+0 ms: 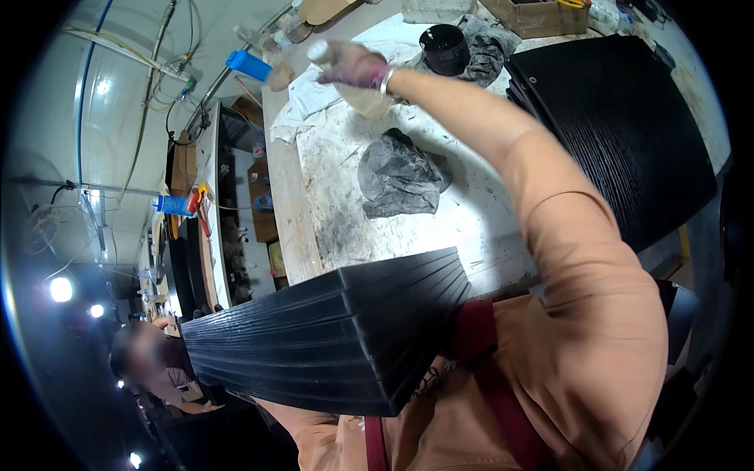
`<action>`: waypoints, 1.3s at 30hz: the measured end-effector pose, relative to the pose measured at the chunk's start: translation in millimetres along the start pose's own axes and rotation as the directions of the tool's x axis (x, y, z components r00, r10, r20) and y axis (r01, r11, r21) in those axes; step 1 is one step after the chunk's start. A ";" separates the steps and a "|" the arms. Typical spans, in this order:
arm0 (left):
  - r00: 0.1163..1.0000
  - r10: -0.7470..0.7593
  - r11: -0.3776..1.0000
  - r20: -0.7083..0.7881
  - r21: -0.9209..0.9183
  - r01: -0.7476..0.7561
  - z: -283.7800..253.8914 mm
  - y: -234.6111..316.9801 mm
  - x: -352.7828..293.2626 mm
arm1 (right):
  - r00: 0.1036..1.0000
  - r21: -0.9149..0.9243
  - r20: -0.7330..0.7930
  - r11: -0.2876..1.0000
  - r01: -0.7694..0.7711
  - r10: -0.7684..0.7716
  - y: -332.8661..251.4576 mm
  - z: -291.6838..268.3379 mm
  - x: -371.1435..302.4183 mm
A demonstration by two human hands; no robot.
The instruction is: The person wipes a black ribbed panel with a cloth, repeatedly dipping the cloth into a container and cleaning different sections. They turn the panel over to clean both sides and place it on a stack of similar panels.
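Observation:
My right hand (355, 66) reaches across the white work table, its fingers closed round the upper part of a pale, translucent bottle (367, 101) with a white cap. The hand is stained dark pink. A crumpled grey cloth (399, 174) lies nearer to me than the bottle, and a black tub (444, 49) stands to its right. Close against my body is a large black piece (314, 322) with long ridges along its sides, tilted over the table's near edge. It hides my left hand; only part of the left sleeve shows below it.
A stack of black textured panels (620, 133) lies at the right of the table. White cloths (310, 98), dark rags (491, 49) and a cardboard box (542, 17) sit at the far side. At the lower left another person (161, 365) works beside a bench.

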State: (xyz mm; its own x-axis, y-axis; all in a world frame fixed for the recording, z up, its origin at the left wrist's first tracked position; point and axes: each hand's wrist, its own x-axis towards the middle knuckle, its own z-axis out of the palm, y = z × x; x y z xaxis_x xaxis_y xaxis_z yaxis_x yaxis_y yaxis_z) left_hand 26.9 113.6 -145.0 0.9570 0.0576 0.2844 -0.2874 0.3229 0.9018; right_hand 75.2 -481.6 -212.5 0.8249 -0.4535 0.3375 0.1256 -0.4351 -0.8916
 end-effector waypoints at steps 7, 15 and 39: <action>1.000 -0.007 1.000 0.009 -0.007 0.007 -2.3 0.2 -9.4 | 0.968 -0.256 0.196 0.961 -0.105 0.157 43.4 37.8 -3.2; 0.989 0.017 0.988 0.145 -0.154 0.006 11.7 -7.3 -28.5 | 0.881 -0.349 0.181 0.866 -0.358 0.437 85.3 -10.5 -115.0; 0.936 -0.013 0.976 0.353 -0.200 0.089 28.8 -13.8 -37.2 | 0.750 -0.477 0.599 0.628 0.615 -0.279 -330.3 -71.5 -280.6</action>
State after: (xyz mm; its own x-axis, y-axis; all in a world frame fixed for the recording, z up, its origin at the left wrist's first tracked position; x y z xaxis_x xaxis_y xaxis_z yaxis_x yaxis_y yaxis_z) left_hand -5.9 79.8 -158.7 0.8852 -0.2837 0.3687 -0.1869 0.5089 0.8403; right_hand -237.1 -266.4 8.9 0.9142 0.2472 0.3212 0.3229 -0.9232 -0.2083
